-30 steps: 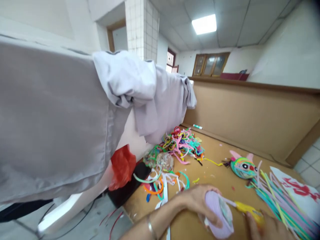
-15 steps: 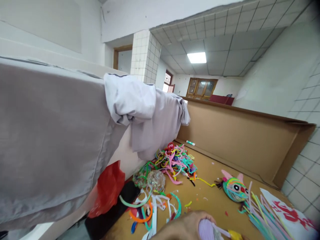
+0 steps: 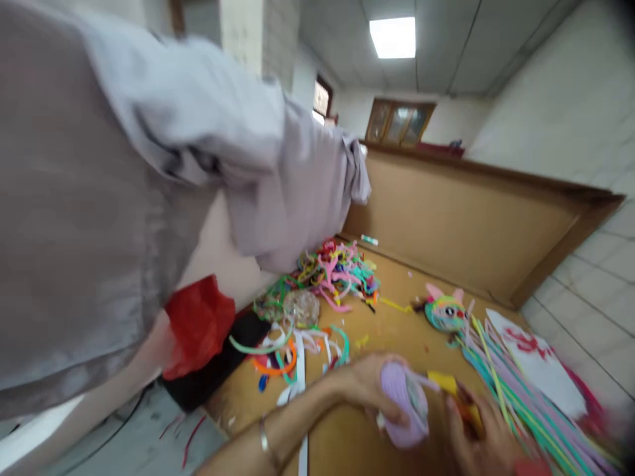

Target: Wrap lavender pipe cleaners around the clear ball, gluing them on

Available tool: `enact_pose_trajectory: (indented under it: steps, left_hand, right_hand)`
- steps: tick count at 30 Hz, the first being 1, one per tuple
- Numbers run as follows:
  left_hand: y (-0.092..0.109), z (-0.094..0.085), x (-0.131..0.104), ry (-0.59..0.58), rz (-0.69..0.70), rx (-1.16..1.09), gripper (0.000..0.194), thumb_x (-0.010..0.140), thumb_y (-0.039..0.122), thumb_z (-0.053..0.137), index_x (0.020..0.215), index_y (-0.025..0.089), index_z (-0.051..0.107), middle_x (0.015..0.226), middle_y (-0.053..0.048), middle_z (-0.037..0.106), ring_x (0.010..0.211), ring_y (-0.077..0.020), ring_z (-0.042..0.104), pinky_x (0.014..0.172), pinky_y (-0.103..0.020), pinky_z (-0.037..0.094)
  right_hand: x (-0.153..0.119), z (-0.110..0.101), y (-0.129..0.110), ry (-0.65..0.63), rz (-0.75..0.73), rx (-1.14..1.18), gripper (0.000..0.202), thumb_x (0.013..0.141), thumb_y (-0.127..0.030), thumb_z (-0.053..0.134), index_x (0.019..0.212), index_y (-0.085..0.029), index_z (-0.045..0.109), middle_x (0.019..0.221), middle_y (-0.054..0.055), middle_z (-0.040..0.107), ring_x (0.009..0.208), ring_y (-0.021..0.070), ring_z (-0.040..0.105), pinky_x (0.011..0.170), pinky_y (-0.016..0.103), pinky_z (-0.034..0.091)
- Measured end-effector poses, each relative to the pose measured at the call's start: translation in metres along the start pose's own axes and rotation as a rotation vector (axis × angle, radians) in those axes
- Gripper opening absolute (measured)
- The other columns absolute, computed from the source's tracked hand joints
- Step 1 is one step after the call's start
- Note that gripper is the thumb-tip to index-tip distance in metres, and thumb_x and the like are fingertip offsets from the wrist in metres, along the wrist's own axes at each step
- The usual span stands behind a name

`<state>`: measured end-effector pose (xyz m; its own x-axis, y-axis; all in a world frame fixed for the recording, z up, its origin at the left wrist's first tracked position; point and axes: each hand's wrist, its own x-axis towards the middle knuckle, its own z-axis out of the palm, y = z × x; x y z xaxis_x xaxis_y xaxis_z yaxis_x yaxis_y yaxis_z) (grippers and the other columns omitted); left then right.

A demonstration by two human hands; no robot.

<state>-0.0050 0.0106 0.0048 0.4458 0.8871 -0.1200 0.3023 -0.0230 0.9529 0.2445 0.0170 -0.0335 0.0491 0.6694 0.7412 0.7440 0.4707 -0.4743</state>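
My left hand (image 3: 370, 383) is closed around a round craft piece (image 3: 397, 400) wound with lilac strands, its greyish core showing on one side. From this piece a lilac strand (image 3: 421, 379) stretches toward a yellow-and-dark hand tool (image 3: 464, 403). My right hand (image 3: 483, 433) grips that tool, whose exact kind is blurred. Right of the hands lies a bundle of long pastel pipe cleaners (image 3: 520, 396). A finished-looking animal face (image 3: 446, 313) with pink ears and round eyes rests just beyond the bundle.
Tangled colourful pipe cleaners (image 3: 342, 271) are heaped at the back, beside clear crumpled plastic (image 3: 301, 308). Loose strips (image 3: 278, 360) lie left of my arm. A cardboard wall (image 3: 446, 205) borders the table; grey cloth (image 3: 292, 198) and a red bag (image 3: 201, 324) are left.
The view has tipped downward, so things sit higher in the picture. Both my hands now show more fully, with the lilac piece and the yellow tool further up in view.
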Motion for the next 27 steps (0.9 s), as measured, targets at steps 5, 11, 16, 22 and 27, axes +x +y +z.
enact_pose_trajectory:
  steps: [5, 11, 16, 22, 27]
  left_hand:
    - [0.004, -0.006, -0.006, 0.037, 0.094, -0.045, 0.082, 0.054, 0.035, 0.087, 0.13, 0.022, 0.058, 0.112, -0.004, 0.067, 0.099, -0.0222, 0.063, 0.089, -0.035, 0.056]
    - [0.007, -0.005, -0.007, 0.013, 0.13, -0.08, 0.068, 0.056, 0.028, 0.08, 0.121, 0.017, 0.06, 0.111, -0.005, 0.064, 0.102, -0.0233, 0.061, 0.091, -0.038, 0.053]
    - [0.009, -0.008, -0.009, 0.05, 0.117, -0.014, 0.075, 0.053, 0.029, 0.085, 0.122, 0.019, 0.058, 0.117, -0.006, 0.062, 0.107, -0.0249, 0.059, 0.097, -0.042, 0.049]
    - [0.009, -0.008, -0.01, 0.024, 0.137, 0.001, 0.074, 0.055, 0.03, 0.084, 0.123, 0.018, 0.057, 0.12, -0.007, 0.062, 0.109, -0.0249, 0.059, 0.101, -0.042, 0.047]
    - [0.012, -0.008, -0.012, 0.007, 0.098, -0.025, 0.075, 0.056, 0.032, 0.083, 0.124, 0.018, 0.055, 0.118, -0.007, 0.061, 0.105, -0.0236, 0.059, 0.093, -0.039, 0.05]
  right_hand:
    - [0.004, -0.018, -0.066, -0.151, -0.106, 0.236, 0.062, 0.083, -0.04, 0.067, 0.141, -0.025, 0.05, 0.1, 0.008, 0.063, 0.091, 0.0246, 0.063, 0.08, 0.042, 0.053]
    - [0.036, -0.015, -0.109, -0.375, -0.281, 0.196, 0.019, 0.09, -0.03, 0.064, 0.108, -0.027, 0.069, 0.088, 0.002, 0.068, 0.08, 0.0185, 0.062, 0.073, 0.034, 0.044]
    - [0.039, -0.016, -0.098, -0.288, -0.131, 0.324, 0.011, 0.091, -0.025, 0.062, 0.087, -0.023, 0.072, 0.08, 0.002, 0.073, 0.074, 0.0169, 0.065, 0.071, 0.033, 0.049]
    - [0.025, -0.017, -0.09, -0.296, -0.036, 0.413, 0.009, 0.087, -0.023, 0.066, 0.081, -0.022, 0.072, 0.076, 0.001, 0.071, 0.069, 0.0159, 0.064, 0.068, 0.031, 0.05]
    - [0.018, -0.013, -0.086, -0.301, -0.024, 0.443, 0.009, 0.088, -0.022, 0.065, 0.081, -0.022, 0.07, 0.076, 0.0, 0.069, 0.071, 0.0151, 0.062, 0.068, 0.03, 0.049]
